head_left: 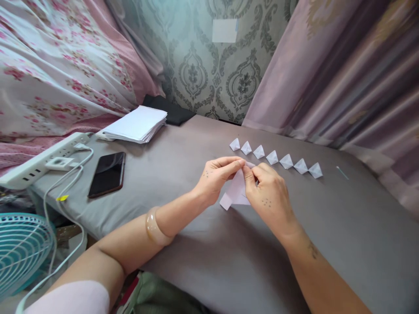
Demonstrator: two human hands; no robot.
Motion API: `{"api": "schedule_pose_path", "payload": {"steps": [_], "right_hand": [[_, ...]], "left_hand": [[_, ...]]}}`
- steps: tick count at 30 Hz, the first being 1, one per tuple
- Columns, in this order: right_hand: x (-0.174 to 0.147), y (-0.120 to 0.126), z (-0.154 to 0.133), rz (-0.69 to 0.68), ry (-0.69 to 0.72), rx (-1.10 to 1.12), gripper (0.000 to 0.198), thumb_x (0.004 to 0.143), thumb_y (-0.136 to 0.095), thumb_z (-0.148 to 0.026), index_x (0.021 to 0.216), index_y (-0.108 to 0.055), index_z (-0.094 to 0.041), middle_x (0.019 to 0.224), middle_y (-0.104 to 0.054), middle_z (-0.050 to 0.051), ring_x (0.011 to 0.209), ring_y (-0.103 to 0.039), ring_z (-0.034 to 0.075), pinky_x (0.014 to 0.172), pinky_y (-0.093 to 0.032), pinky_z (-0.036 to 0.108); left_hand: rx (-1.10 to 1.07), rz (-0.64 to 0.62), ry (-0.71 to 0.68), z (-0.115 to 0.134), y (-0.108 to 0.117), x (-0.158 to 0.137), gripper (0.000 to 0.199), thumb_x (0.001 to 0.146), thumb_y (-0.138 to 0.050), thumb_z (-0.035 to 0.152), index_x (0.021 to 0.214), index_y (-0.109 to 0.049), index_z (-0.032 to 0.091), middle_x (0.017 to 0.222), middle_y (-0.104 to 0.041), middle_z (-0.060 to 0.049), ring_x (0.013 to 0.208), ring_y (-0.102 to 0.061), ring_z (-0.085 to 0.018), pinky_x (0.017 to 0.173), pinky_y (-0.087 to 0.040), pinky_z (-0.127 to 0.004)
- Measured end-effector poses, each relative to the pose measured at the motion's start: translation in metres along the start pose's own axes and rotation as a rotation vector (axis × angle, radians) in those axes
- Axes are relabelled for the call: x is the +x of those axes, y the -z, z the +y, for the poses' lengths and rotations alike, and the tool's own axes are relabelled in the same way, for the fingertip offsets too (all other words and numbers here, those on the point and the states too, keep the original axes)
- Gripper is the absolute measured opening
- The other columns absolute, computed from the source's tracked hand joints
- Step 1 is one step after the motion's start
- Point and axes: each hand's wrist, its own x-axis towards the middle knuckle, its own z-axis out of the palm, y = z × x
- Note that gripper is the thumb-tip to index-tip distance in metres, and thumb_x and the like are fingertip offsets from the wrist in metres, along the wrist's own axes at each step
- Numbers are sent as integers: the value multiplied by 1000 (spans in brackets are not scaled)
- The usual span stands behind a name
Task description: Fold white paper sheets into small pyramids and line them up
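A partly folded sheet of white paper (237,189) is held up between my two hands, just above the grey tabletop. My left hand (218,174) pinches its upper edge between thumb and fingertips. Against the upper right part of the same sheet, the thumb and curled fingers of my right hand (268,192) are closed. A small squared flap hangs at the sheet's lower left. Behind my hands, several small folded paper pieces (272,157) stand in a slanting row. My fingers hide part of the top fold.
A stack of white paper (137,122) lies at the back left, beside a black cloth-like item (168,110). Nearer are a phone (107,174), a power strip (49,159) with white cables, and a teal fan (24,253). A thin white stick (342,172) lies at right.
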Motion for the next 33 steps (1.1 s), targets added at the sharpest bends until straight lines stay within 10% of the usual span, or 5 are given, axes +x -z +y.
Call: {"api": "schedule_pose_path", "payload": {"steps": [6, 14, 33], "right_hand": [[6, 14, 8, -160, -155, 163, 38, 83, -57, -57, 74, -66, -21, 78, -66, 4, 69, -59, 19, 66, -43, 34], [14, 7, 10, -332, -361, 1041, 39, 76, -68, -50, 106, -71, -24, 97, -73, 6, 91, -67, 23, 80, -54, 40], [6, -6, 3, -131, -372, 996, 38, 72, -75, -41, 106, -70, -25, 81, -69, 1, 69, -61, 14, 63, -51, 30]], "left_hand": [[-72, 45, -93, 5, 6, 7, 13, 69, -78, 29, 75, -74, 18, 77, -67, -1, 75, -55, -10, 73, -40, -24], [-73, -98, -36, -1, 6, 7, 17, 71, -77, 32, 79, -73, 18, 78, -66, -1, 72, -55, -10, 70, -40, -25], [-93, 15, 11, 0, 6, 6, 17, 64, -80, 26, 72, -72, 14, 70, -65, -3, 65, -53, -8, 65, -40, -25]]}}
